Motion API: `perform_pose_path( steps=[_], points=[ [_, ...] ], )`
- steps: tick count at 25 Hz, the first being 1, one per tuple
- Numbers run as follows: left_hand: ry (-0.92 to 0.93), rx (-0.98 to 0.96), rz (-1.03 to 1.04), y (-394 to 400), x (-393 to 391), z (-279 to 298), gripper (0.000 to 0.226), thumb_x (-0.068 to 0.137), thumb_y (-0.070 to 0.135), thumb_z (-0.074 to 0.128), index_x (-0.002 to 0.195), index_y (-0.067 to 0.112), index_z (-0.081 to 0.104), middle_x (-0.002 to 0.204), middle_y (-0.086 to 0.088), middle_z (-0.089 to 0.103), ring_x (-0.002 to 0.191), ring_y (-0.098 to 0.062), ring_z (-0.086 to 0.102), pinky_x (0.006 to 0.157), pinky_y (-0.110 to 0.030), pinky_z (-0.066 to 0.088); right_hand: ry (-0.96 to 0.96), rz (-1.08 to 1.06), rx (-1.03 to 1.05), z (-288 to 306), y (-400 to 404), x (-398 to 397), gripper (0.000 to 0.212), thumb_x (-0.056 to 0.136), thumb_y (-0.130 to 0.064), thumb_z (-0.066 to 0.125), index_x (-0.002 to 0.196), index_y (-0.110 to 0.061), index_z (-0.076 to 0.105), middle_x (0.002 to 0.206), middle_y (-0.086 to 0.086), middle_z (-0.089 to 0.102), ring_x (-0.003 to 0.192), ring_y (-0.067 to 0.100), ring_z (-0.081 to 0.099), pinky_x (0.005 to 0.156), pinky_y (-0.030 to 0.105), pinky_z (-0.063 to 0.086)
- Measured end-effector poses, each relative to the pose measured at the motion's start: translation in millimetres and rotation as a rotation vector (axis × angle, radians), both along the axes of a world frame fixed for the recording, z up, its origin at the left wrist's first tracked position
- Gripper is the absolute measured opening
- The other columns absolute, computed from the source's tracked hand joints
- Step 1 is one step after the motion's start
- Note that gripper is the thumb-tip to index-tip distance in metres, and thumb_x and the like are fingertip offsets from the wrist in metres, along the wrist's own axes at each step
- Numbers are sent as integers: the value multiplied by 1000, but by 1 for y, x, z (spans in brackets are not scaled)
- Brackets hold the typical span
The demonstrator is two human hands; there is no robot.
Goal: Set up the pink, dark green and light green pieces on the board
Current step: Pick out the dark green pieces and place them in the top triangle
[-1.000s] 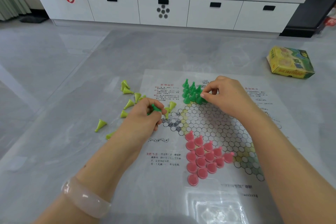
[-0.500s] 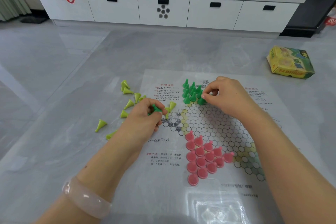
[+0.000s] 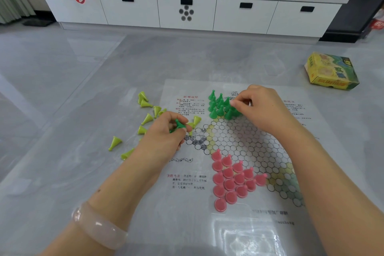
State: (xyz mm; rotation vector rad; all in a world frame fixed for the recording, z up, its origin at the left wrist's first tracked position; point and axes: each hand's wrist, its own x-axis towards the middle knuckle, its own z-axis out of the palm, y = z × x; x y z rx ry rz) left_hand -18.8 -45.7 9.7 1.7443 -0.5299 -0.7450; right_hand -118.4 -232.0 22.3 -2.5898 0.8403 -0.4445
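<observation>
1. The step in hand looks like filling the dark green corner: the right hand (image 3: 261, 108) has its fingertips pinched at the near edge of the dark green pieces (image 3: 220, 104), which stand upright in a cluster on the far point of the board (image 3: 249, 143). Whether it grasps a piece there I cannot tell.
2. The left hand (image 3: 166, 133) is curled round a spare dark green piece (image 3: 178, 124), grasping it beside the board's left point.
3. The pink pieces (image 3: 232, 181) already fill the near point.
4. The light green pieces (image 3: 148, 118) lie tipped over and scattered on the floor and the board's left margin; they seem the remaining job.
5. Next, the held piece probably needs a free circle beside the cluster, set down gently: its neighbours stand close.
6. The board's middle is open room; the yellow box (image 3: 330, 71) sits well apart.
</observation>
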Motion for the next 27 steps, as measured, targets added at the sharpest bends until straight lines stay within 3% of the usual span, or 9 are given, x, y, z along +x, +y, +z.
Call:
perform_pose_path(
  steps=[4,7,9,11,14,19,22,27],
  points=[
    [-69,39,31,0,0,-3,13,86,20,56,81,30,49,107,-5,64,70,-11,45,71,-28,38,-147,48,43,26,15,-2,26,90,-32,51,91,-15,71,80,0,61,59,0,44,57,10,31],
    [-190,74,-31,-2,-5,-1,12,86,21,57,80,28,50,97,-1,65,67,-7,49,57,-12,41,-139,260,299,45,41,-1,18,88,-28,55,92,-19,70,71,-8,63,49,-3,48,47,6,37],
    [-234,61,-52,-1,-8,3,11,87,18,56,84,27,49,91,3,65,70,-3,55,53,-7,39,-74,384,370,48,54,4,12,85,-23,61,91,-19,70,73,-7,66,59,-2,57,54,10,44],
    [-235,9,-63,0,-10,5,13,88,14,54,92,24,45,80,8,65,60,6,54,50,-7,38,-20,451,345,44,61,10,9,83,-19,64,89,-17,71,77,-1,69,68,6,61,62,17,48],
    [-263,-28,-75,2,-10,7,19,89,12,52,100,19,38,68,10,61,47,6,46,44,-7,34,-7,480,323,37,64,14,9,82,-15,66,90,-15,70,75,0,70,70,5,63,67,17,50],
    [-320,-21,-131,3,-12,10,24,89,9,50,92,27,35,77,6,64,46,4,46,42,-8,33,-11,483,307,34,64,18,10,83,-16,65,91,-16,71,79,1,72,71,4,65,72,21,52],
    [-366,-12,-156,3,-13,12,23,89,8,50,96,23,34,82,0,67,41,2,44,39,-9,30,14,493,304,33,65,18,9,83,-15,65,88,-18,72,81,-1,72,72,2,65,73,22,52],
    [-357,-21,-146,5,-11,11,24,89,8,50,97,24,34,86,14,64,47,6,47,43,-9,35,40,483,344,32,60,17,10,84,-16,63,87,-19,72,68,-14,64,63,-8,57,60,7,44]
  ],
)
